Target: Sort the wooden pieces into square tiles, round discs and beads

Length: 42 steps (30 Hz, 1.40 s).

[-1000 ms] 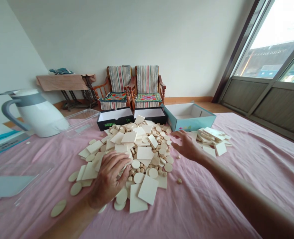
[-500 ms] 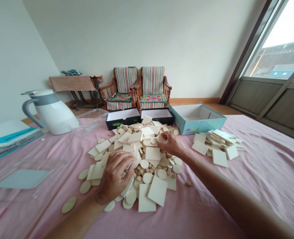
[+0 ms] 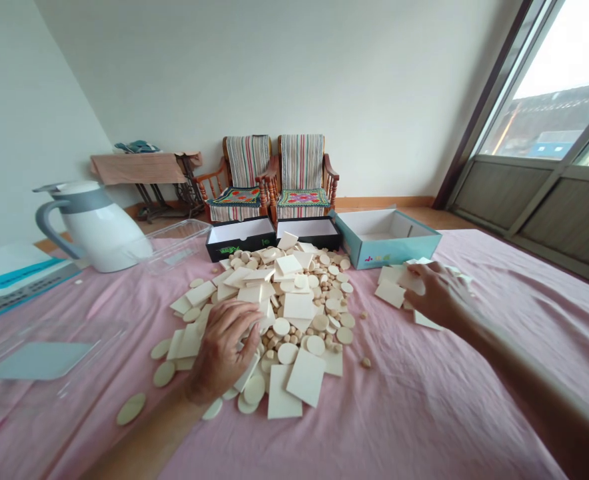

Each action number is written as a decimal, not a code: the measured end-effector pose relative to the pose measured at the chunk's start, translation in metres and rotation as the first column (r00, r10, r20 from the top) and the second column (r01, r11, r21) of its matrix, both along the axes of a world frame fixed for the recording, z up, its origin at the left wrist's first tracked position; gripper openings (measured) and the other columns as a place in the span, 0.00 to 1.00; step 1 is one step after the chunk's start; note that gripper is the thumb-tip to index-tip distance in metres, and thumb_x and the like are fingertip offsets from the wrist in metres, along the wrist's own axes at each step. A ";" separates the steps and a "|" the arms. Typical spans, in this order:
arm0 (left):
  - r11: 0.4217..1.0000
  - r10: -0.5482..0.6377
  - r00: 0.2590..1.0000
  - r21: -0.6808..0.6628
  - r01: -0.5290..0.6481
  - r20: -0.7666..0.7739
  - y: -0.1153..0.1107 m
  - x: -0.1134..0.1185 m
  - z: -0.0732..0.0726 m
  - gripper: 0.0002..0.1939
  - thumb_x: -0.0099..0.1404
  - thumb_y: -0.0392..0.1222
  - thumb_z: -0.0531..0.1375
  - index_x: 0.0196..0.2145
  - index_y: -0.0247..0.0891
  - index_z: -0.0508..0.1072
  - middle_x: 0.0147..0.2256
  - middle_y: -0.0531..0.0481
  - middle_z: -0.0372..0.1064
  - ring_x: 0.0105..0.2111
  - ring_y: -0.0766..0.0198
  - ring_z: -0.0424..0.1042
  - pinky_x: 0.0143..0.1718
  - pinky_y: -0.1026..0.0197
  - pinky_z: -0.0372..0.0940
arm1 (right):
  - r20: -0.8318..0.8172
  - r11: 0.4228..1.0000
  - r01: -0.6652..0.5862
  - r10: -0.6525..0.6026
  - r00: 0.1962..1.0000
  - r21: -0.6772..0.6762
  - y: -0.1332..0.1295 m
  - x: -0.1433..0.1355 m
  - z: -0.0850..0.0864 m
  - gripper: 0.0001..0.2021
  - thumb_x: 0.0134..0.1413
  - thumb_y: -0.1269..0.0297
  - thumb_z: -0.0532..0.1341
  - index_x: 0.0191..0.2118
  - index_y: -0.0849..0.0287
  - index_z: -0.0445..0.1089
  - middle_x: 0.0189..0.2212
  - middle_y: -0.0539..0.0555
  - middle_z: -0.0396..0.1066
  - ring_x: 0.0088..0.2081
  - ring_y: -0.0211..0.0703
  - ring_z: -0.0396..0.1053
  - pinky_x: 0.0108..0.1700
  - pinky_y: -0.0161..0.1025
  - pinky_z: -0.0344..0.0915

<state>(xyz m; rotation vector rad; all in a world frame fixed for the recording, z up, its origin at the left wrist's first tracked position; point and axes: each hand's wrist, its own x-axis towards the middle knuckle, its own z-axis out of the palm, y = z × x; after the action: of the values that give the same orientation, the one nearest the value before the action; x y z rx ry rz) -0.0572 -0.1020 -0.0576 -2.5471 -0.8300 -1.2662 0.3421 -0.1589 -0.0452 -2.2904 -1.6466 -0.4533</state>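
Note:
A heap of pale wooden pieces lies on the pink cloth, mixing square tiles (image 3: 298,307), round discs (image 3: 288,353) and small cubes (image 3: 294,333). My left hand (image 3: 227,347) rests on the heap's near left side, fingers curved and thumb apart; pieces under its palm are hidden. Over to the right, my right hand (image 3: 439,293) is above a separate pile of square tiles (image 3: 390,293). Its thumb and fingers close around a pale square tile (image 3: 412,281), partly covered by the hand, which also hides much of that pile.
Behind the heap stand a black box (image 3: 239,250), a second black box (image 3: 332,241) and a light blue box (image 3: 397,252), all open-topped. A white jug (image 3: 102,233), clear plastic trays (image 3: 179,243) and a packet (image 3: 19,283) lie to the left. One cube (image 3: 365,363) sits apart.
My right hand has moved from the heap's right side to the separate tile pile on the right. My left hand stays on the heap. The view has shifted slightly.

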 end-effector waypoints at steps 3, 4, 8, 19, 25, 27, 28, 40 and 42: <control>1.000 -0.008 1.000 -0.005 0.008 -0.004 0.000 0.000 -0.001 0.09 0.62 0.32 0.57 0.40 0.39 0.73 0.40 0.46 0.72 0.44 0.58 0.69 0.51 0.49 0.63 | 0.069 0.992 0.097 -0.102 0.992 0.078 -0.007 0.005 0.005 0.24 0.50 0.60 0.57 0.54 0.61 0.64 0.46 0.66 0.67 0.46 0.62 0.63 0.41 0.52 0.58; 1.000 -0.010 1.000 -0.007 0.010 -0.003 0.000 0.000 -0.001 0.10 0.62 0.31 0.57 0.40 0.39 0.73 0.40 0.46 0.72 0.44 0.58 0.69 0.51 0.49 0.63 | 0.056 0.991 0.089 -0.095 0.994 0.100 -0.007 0.001 0.008 0.24 0.50 0.60 0.56 0.54 0.61 0.64 0.47 0.66 0.66 0.46 0.63 0.63 0.42 0.53 0.58; 1.000 -0.008 1.000 -0.008 0.008 0.004 0.000 -0.001 -0.001 0.10 0.62 0.31 0.57 0.40 0.38 0.72 0.40 0.46 0.72 0.45 0.57 0.69 0.52 0.48 0.63 | -0.118 0.978 -0.147 0.165 0.979 0.147 0.011 -0.043 0.013 0.20 0.51 0.63 0.56 0.51 0.58 0.67 0.46 0.62 0.67 0.46 0.57 0.65 0.45 0.51 0.61; 0.999 0.025 0.999 -0.027 -0.024 0.037 0.002 -0.009 0.001 0.10 0.62 0.31 0.56 0.41 0.38 0.72 0.41 0.46 0.72 0.44 0.57 0.69 0.49 0.50 0.63 | -0.288 0.732 -0.680 0.661 0.693 0.046 0.113 -0.163 0.022 0.35 0.45 0.74 0.55 0.63 0.61 0.55 0.63 0.60 0.55 0.62 0.54 0.51 0.60 0.53 0.52; 0.999 0.026 0.999 -0.029 -0.026 0.030 0.004 -0.009 0.001 0.10 0.62 0.30 0.56 0.41 0.37 0.72 0.41 0.46 0.71 0.44 0.57 0.69 0.49 0.50 0.63 | -0.306 0.776 -0.617 0.561 0.769 -0.129 0.134 -0.176 0.036 0.31 0.46 0.63 0.61 0.59 0.58 0.62 0.54 0.61 0.65 0.57 0.58 0.58 0.55 0.54 0.55; 0.999 0.030 0.999 -0.022 -0.029 0.026 0.004 -0.009 0.001 0.10 0.62 0.30 0.56 0.41 0.37 0.71 0.41 0.45 0.71 0.44 0.57 0.69 0.49 0.49 0.63 | -0.305 0.794 -0.596 0.542 0.783 -0.122 0.126 -0.173 0.036 0.28 0.44 0.61 0.62 0.55 0.58 0.66 0.51 0.61 0.67 0.53 0.58 0.61 0.53 0.53 0.57; 0.999 0.030 0.999 -0.017 -0.030 0.025 0.004 -0.009 0.001 0.10 0.62 0.31 0.56 0.41 0.38 0.71 0.41 0.45 0.71 0.44 0.57 0.69 0.49 0.49 0.63 | -0.298 0.803 -0.587 0.539 0.788 -0.101 0.120 -0.170 0.035 0.28 0.43 0.60 0.62 0.54 0.58 0.67 0.49 0.61 0.67 0.52 0.58 0.61 0.52 0.53 0.57; 0.994 0.110 0.993 -0.020 -0.111 -0.030 0.004 0.000 -0.006 0.18 0.64 0.36 0.56 0.52 0.38 0.65 0.48 0.43 0.67 0.50 0.53 0.66 0.53 0.48 0.60 | -0.099 0.945 -0.323 0.327 0.940 0.049 0.008 -0.047 0.004 0.23 0.48 0.61 0.58 0.52 0.56 0.66 0.45 0.59 0.67 0.46 0.54 0.63 0.47 0.50 0.56; 0.992 0.124 0.991 -0.026 -0.125 -0.050 0.004 0.001 -0.008 0.18 0.64 0.37 0.56 0.52 0.38 0.64 0.48 0.43 0.67 0.50 0.53 0.65 0.53 0.48 0.59 | -0.025 0.968 -0.236 0.239 0.971 0.079 -0.002 -0.025 0.000 0.23 0.49 0.59 0.58 0.52 0.57 0.66 0.46 0.60 0.67 0.46 0.56 0.63 0.46 0.52 0.57</control>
<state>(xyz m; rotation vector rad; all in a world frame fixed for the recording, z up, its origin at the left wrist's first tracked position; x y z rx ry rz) -0.0566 -0.0980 -0.0659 -2.4939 -0.9871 -1.1597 0.3175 -0.1607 -0.0449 -2.0031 -1.8253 -0.4104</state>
